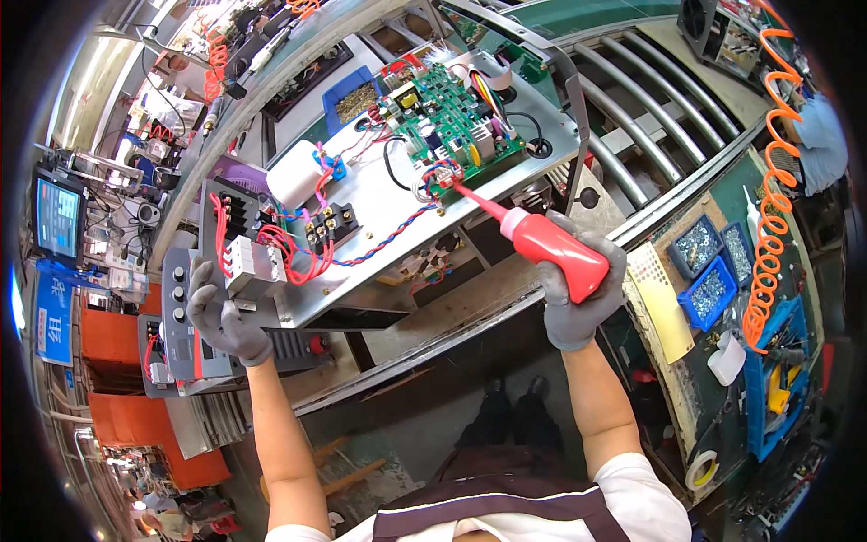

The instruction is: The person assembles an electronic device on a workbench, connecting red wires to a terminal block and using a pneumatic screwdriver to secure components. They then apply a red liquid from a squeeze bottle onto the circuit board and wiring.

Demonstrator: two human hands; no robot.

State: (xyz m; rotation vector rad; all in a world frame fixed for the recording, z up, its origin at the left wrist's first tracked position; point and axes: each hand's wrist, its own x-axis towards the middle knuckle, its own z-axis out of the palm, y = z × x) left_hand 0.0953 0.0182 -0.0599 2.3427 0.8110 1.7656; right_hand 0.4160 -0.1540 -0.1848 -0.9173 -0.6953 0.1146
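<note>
Right hand [578,303] grips a red bottle [553,248], nozzle touching wiring by the green board [447,113]. Left hand [221,316] clasps the chassis [379,194] corner. Dabbing seems underway; progress unclear.

**Screen, sign and bottle around the bench**

A small rectangular screen [57,218], lit blue and framed in black, is seen at the far left edge. Just below it a blue rectangular sign [54,321] with white characters is hung. A red squeeze bottle [553,250] with a long tapered nozzle is gripped in the gloved right hand [578,303], near the middle of the picture.
</note>
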